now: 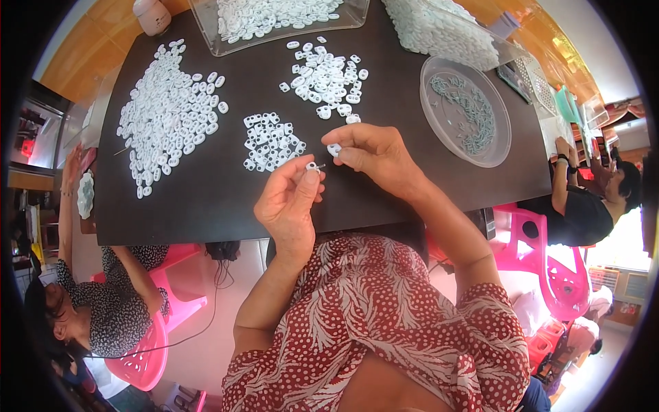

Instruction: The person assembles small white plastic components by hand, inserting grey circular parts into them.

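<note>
My left hand [288,202] pinches a small white plastic piece [312,166] with a thin dark metal pin or spring sticking out toward the right. Between the thumb and finger of my right hand [374,154] is a white oval plastic piece [334,150], held close to that pin but apart from it. Just beyond my left hand lies a patch of small white pieces with holes [271,141]. A looser pile of white pieces [326,79] spreads farther back. At the left is a large heap of white oval pieces [165,113].
A round clear tub [504,147] at the right holds many small greenish-grey metal parts. Clear bins [285,42] of white pieces stand along the far side of the dark table [206,213]. A pinkish jar [152,17] sits far left. People sit on both sides near pink chairs [570,278].
</note>
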`<action>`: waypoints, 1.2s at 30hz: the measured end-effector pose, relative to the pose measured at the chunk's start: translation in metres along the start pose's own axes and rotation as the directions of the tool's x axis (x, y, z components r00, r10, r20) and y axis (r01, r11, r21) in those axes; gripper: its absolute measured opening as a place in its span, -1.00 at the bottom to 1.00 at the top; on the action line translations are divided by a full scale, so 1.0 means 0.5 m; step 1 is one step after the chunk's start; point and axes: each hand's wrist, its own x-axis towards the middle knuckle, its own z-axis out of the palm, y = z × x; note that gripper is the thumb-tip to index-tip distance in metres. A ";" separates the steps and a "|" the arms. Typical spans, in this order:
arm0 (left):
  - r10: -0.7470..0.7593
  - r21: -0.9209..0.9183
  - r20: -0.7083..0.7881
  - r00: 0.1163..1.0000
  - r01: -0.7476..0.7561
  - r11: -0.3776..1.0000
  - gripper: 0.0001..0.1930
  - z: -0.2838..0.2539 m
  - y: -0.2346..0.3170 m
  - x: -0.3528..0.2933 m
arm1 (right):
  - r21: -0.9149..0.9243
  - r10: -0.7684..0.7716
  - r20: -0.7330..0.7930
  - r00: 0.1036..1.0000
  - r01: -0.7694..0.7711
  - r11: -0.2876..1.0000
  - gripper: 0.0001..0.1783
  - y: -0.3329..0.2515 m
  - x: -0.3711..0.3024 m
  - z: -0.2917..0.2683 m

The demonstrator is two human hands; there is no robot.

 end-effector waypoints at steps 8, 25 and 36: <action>0.000 -0.041 0.012 1.000 0.000 0.999 -0.80 0.007 0.002 -0.006 | 0.058 0.031 0.010 0.999 -0.032 0.998 -0.81 0.004 -0.015 0.011; -0.043 -0.008 0.025 0.999 0.043 0.999 -0.81 0.000 0.011 -0.011 | 0.163 0.090 -0.078 0.993 -0.076 0.984 -0.83 0.000 -0.022 0.026; -0.122 0.021 0.018 0.992 0.122 0.992 -0.85 0.000 0.010 -0.013 | 0.237 0.140 -0.111 0.984 -0.110 0.965 -0.81 0.000 -0.022 0.032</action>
